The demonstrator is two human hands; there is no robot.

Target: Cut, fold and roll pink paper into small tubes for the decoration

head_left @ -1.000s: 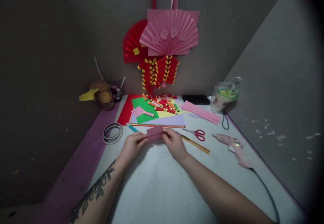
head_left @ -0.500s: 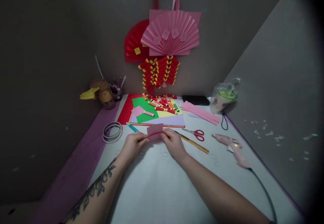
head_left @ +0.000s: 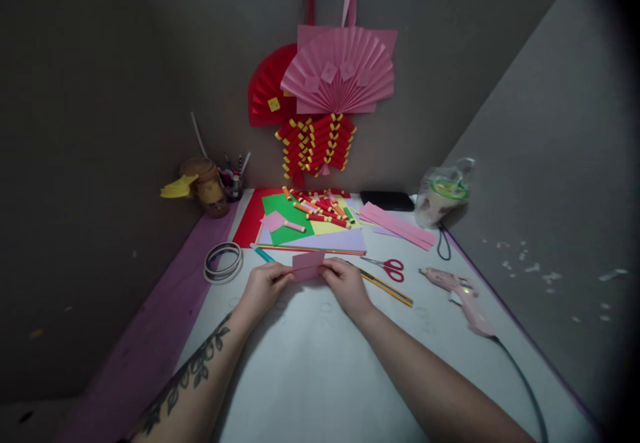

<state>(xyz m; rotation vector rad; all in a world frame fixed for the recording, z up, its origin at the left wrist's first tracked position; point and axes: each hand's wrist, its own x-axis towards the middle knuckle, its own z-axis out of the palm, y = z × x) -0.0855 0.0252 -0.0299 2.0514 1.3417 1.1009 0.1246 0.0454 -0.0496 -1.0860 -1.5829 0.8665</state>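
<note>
A small piece of pink paper with a crease across it is held between both hands above the white table. My left hand pinches its left edge, and my right hand pinches the right edge. Just behind the left hand lies a teal pen. Beside the right hand are a yellow craft knife and red-handled scissors. Beyond the hands, several rolled paper tubes in red, orange and pink rest on a stack of coloured paper.
Tape rolls lie at left. A pink glue gun, its light green, trails a cord at right. Pink strips, a black phone, a bagged cup and a brown drink cup stand farther back. Paper fans hang on the wall.
The pink paper looks flatter, its fold less bent than before. Both hands keep their pinch on its edges. The whole view has shifted slightly.
</note>
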